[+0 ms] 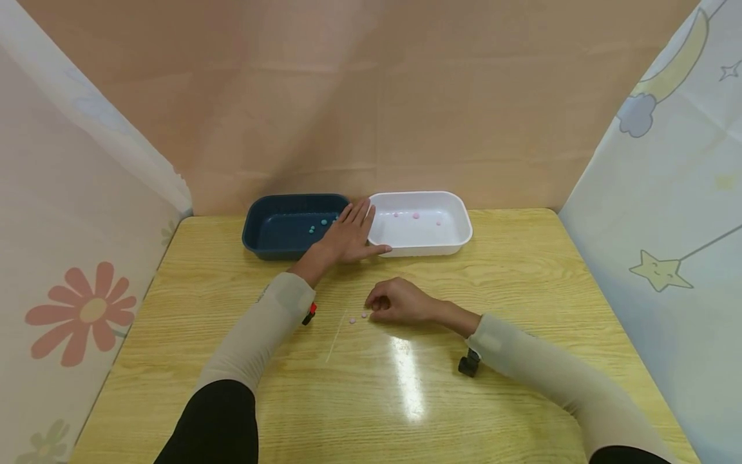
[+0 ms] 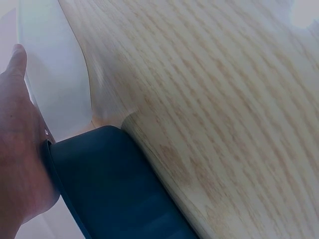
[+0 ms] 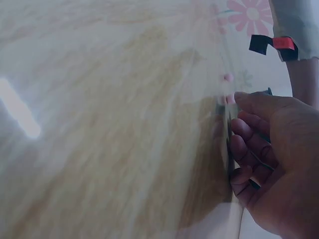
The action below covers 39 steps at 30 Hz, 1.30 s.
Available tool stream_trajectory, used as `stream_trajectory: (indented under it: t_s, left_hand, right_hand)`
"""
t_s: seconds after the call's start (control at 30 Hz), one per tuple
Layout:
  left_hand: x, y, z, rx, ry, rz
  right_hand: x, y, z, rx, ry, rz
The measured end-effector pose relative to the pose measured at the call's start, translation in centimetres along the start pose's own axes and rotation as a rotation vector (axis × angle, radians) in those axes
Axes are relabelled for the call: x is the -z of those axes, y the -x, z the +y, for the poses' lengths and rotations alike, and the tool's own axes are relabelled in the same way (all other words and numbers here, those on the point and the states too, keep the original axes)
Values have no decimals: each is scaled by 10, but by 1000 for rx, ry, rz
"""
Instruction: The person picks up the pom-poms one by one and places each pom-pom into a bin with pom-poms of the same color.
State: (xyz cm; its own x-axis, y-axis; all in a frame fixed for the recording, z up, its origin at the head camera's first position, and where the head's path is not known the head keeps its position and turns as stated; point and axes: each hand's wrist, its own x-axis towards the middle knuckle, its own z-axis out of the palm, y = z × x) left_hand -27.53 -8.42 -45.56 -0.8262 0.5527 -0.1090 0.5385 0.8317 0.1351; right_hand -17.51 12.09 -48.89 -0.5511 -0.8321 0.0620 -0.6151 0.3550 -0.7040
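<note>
My left hand [image 1: 350,235] lies with straight, spread fingers over the adjoining ends of a dark blue tray [image 1: 278,251] and a white tray [image 1: 417,250]. In the left wrist view, that hand [image 2: 22,149] rests against the blue tray's rim [image 2: 48,154]. My right hand [image 1: 402,301] is low over the table, fingers loosely bent, a gap showing between thumb and forefinger. Just left of its fingertips lie two small pink beads [image 1: 364,315]. The right wrist view has the thumb tip of this hand [image 3: 279,144] beside the nearer pink bead [image 3: 230,98].
Several small green beads [image 1: 312,229] lie in the blue tray, and a few pink beads [image 1: 416,216] in the white one. The wooden table [image 1: 232,322] meets a brown backdrop [image 1: 377,96] behind the trays. Patterned panels [image 1: 75,245] stand at both sides.
</note>
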Motion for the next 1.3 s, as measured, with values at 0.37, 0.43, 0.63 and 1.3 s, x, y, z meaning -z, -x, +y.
stream_trajectory:
  t_s: [0.37,0.43,0.63,1.3]
  left_hand:
    - [2,0,1,6,7,-3]
    - [2,0,1,5,5,-6]
    - [2,1,1,8,-1,-15]
    - [1,2,1,9,-9,-7]
  right_hand:
    - [-9,-5,-9,-10,68,10]
    - [-10,-5,-9,-4,83,16]
    - [-12,-6,-9,3,97,17]
    - [-5,-1,-10,21,83,34]
